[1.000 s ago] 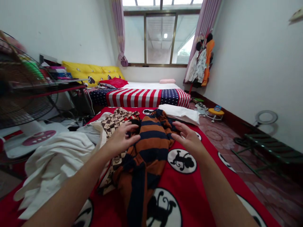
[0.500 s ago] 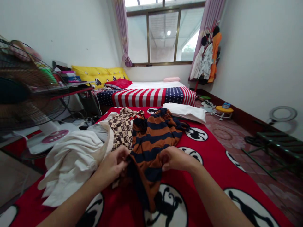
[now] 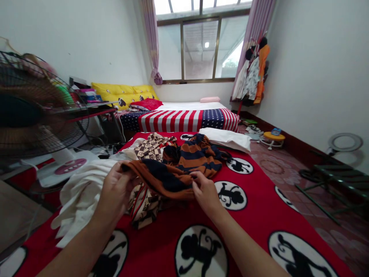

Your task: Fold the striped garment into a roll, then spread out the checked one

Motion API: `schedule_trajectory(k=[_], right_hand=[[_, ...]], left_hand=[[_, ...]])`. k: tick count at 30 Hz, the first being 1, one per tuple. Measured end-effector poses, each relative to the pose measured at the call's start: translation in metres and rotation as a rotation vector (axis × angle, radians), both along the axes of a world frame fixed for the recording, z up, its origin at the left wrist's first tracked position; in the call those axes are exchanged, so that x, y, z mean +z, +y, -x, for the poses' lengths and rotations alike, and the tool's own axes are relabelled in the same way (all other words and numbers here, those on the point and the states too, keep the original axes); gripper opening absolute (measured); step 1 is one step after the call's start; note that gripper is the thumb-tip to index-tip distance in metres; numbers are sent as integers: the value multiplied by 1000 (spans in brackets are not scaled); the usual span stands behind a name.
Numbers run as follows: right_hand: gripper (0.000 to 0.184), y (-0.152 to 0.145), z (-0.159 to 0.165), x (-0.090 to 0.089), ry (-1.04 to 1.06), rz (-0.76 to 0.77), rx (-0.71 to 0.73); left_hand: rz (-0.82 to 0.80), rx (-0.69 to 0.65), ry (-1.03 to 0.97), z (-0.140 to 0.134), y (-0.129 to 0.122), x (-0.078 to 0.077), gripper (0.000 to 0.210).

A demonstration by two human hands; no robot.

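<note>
A brown and navy striped shirt (image 3: 198, 154) lies crumpled on the red blanket (image 3: 253, 215), its near edge lifted between my two hands. My left hand (image 3: 117, 184) pinches the raised edge at its left end. At the other end of that edge, my right hand (image 3: 203, 188) grips the cloth with closed fingers. Behind and partly under the shirt is a brown and cream checked garment (image 3: 151, 146). A heap of white cloth (image 3: 83, 192) lies beside my left forearm.
A fan (image 3: 34, 111) stands close on the left. Beyond the blanket's far edge is a bed with a striped, starred cover (image 3: 173, 120). A folded white cloth (image 3: 225, 137) lies at the far right of the blanket. A green folding stool (image 3: 343, 177) stands on the right.
Both hands have raised the shirt's near edge off the blanket and stretched it sideways. My left hand moved left and up. More of the checked garment shows below the shirt.
</note>
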State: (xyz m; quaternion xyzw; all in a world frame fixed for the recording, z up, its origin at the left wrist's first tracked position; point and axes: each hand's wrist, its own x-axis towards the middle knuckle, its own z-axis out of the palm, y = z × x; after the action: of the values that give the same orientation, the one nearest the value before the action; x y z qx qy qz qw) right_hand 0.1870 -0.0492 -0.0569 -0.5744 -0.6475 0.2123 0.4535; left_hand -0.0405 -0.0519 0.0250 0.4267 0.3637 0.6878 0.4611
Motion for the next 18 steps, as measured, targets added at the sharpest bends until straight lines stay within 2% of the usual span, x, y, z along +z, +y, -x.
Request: schedule_trajectory(k=[1, 3, 5, 6, 8, 10, 12, 14, 16, 18], right_hand=[[23, 2, -3, 3, 127, 62, -38], [42, 4, -9, 9, 322, 270, -13], [54, -1, -10, 12, 320, 435, 130], [53, -6, -9, 13, 226, 437, 214], [51, -17, -3, 11, -62, 311, 328], [56, -26, 7, 6, -310, 164, 328], [34, -28, 14, -1, -391, 82, 265], [22, -21, 15, -5, -292, 16, 194], [20, -10, 4, -3, -46, -28, 125], [15, -2, -15, 10, 263, -79, 8]], left_hand=[[-31, -3, -18, 2, 2, 3, 26], [-82, 8, -53, 7, 6, 8, 25], [-109, 61, -78, 10, 12, 11, 23], [-117, 93, -87, 11, 14, 12, 23], [-132, 133, -82, 11, 16, 12, 24], [-153, 146, -32, 10, 16, 11, 25], [-166, 177, 49, 10, 14, 12, 23], [-181, 232, 128, 12, 12, 14, 21], [-194, 257, 158, 17, 11, 16, 22], [-175, 239, 125, 22, 9, 17, 27]])
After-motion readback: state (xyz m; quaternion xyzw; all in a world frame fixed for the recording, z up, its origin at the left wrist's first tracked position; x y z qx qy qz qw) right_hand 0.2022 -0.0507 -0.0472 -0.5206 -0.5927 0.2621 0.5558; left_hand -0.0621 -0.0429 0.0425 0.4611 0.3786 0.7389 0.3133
